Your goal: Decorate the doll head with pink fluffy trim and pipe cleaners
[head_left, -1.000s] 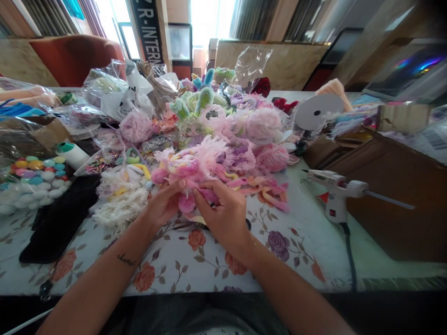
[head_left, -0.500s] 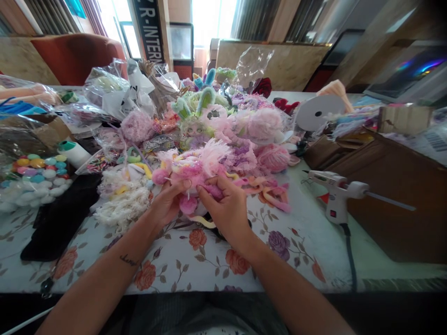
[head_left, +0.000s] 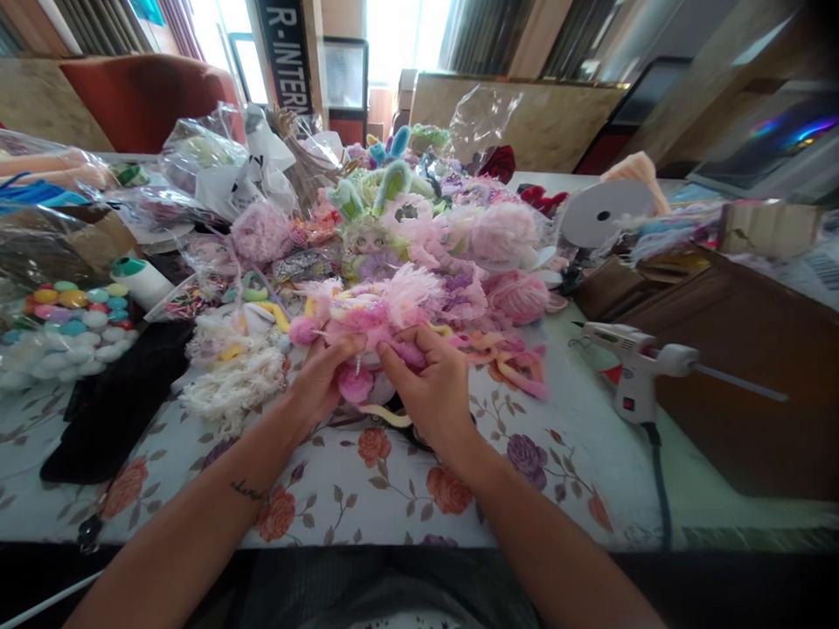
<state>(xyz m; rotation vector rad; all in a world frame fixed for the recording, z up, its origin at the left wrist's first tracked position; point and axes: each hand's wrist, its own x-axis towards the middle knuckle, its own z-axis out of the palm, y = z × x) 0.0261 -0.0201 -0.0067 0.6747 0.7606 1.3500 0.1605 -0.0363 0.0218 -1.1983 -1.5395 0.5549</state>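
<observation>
A fluffy pink doll piece (head_left: pixel 367 319) with pom-poms and frilly trim sits at the near edge of a big pile of pastel dolls (head_left: pixel 452 245) on the flowered tablecloth (head_left: pixel 367 489). My left hand (head_left: pixel 321 380) grips its left side, thumb and fingers closed on the pink fluff. My right hand (head_left: pixel 429 384) pinches the fluff from the right, fingers curled round it. A yellow strip (head_left: pixel 386 415) curls out beneath the piece, between my wrists.
A white glue gun (head_left: pixel 633 362) with a black cord lies to the right, beside a brown box (head_left: pixel 740 367). A tray of coloured pom-poms (head_left: pixel 65 328), black cloth (head_left: pixel 118 402), white yarn scraps (head_left: pixel 226 380) and plastic bags (head_left: pixel 210 166) crowd the left.
Both hands have shifted slightly up and forward on the pink piece, with my fingers working into the fluff. The camera has tilted a little; nothing else has moved.
</observation>
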